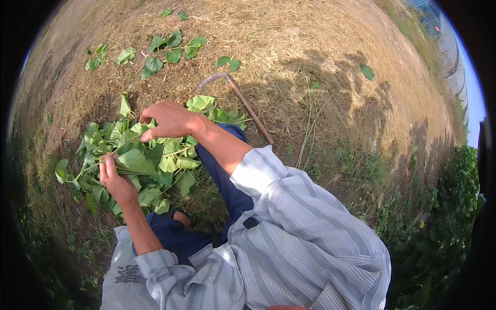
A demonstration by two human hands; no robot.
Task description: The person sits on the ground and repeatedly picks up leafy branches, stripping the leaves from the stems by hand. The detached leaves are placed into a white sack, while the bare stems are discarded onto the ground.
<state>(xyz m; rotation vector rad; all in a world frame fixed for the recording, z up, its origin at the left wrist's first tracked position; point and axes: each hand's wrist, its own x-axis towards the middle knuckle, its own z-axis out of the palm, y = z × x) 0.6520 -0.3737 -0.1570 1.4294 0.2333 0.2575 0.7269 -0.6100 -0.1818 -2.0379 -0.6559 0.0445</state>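
My left hand [117, 184] pinches a long green leafy stem [126, 143] between thumb and fingers, with a broad leaf hanging beside it. Farther up, my right hand [164, 119] is at the upper part of the same stem, its thumb against it and its fingers curled; how firmly it grips is not plain. Beneath both hands lies a heap of cut leafy vines [168, 159] with large green leaves. Beyond my right forearm a sickle [250, 106] with a wooden handle and a curved blade rests on the dry ground.
Loose green leaves [173, 55] lie scattered on straw-covered ground ahead. Long bare stems [308, 131] are right of the sickle. A pale sack [126, 286] bearing writing is at my lower left. Dense green plants [438, 228] grow at the right, with a structure at the far upper right.
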